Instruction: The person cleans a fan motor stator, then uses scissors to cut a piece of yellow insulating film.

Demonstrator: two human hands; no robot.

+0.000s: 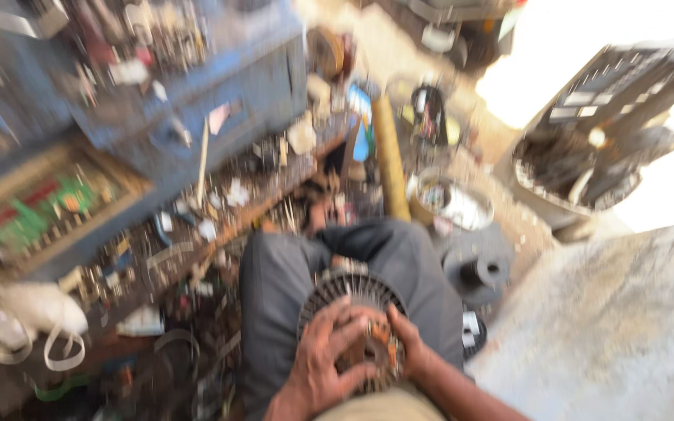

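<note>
Two hands meet at the bottom of the blurred view, both on one round, ribbed motor stator (352, 300) that rests on the person's lap, on grey trousers (274, 288). The left hand (323, 360) lies spread over the near face of the stator, fingers wrapped on its rim and core, gripping it. The right hand (409, 347) presses against the stator's right side, fingers curled onto the coppery windings in the centre; how tightly it grips cannot be told. The stator sits between the two hands, just ahead of the wrists.

To the right lies one pale stone slab (626, 327). Just beyond the knee stands one dark spool (477, 273), and farther on one shiny metal bowl (454, 204) with small parts inside. One yellow tube (390, 160) stands tilted beside the bowl. To the left, a littered floor (196, 234) of scraps too blurred to count, one white cloth bundle (33, 308), and one blue cabinet (220, 86) at the back.
</note>
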